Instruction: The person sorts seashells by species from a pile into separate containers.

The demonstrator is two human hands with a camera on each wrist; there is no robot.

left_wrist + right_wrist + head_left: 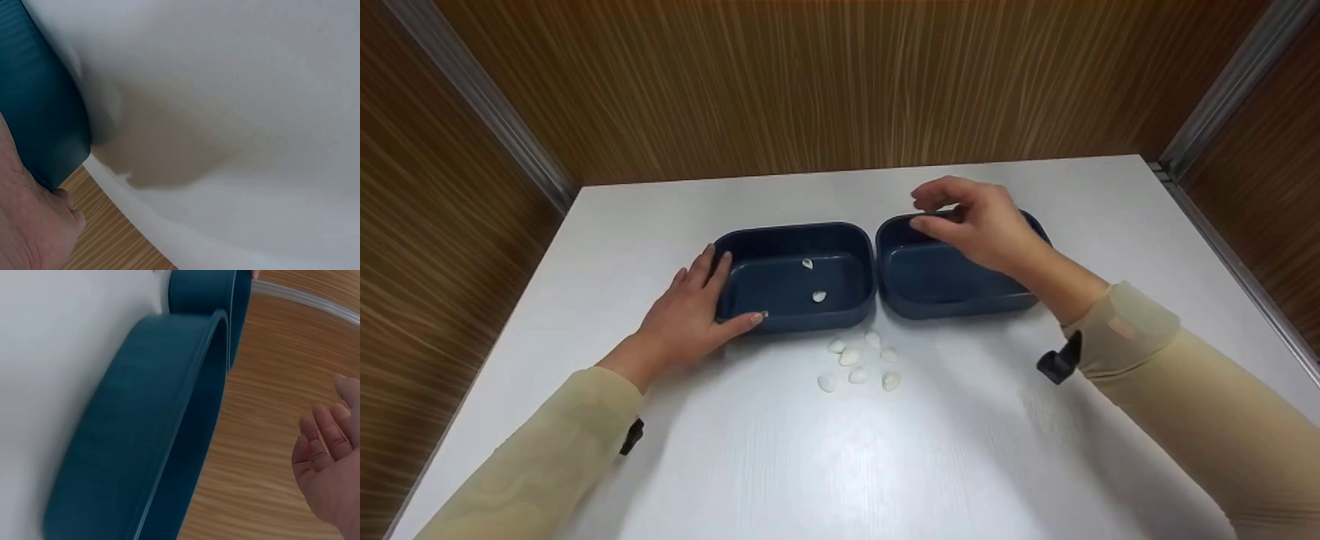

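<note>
My left hand [681,319] rests against the left end of a dark blue rectangular container [791,324], its fingers at the left rim and its thumb along the front rim. Two small white seashells [819,297] lie inside that container. Above the second dark blue container [937,309], my right hand [979,225] hovers with bent, parted fingers. The right wrist view shows this hand [332,461] apart from the container, with nothing visible in it. Several white shells [850,357] lie loosely grouped on the table in front of the containers.
Both containers stand side by side, nearly touching, on a white table [840,465]. Behind rises a brown wood-grain panel [810,90], with more panels at the left and right. A black strap piece [1060,361] shows at the right sleeve.
</note>
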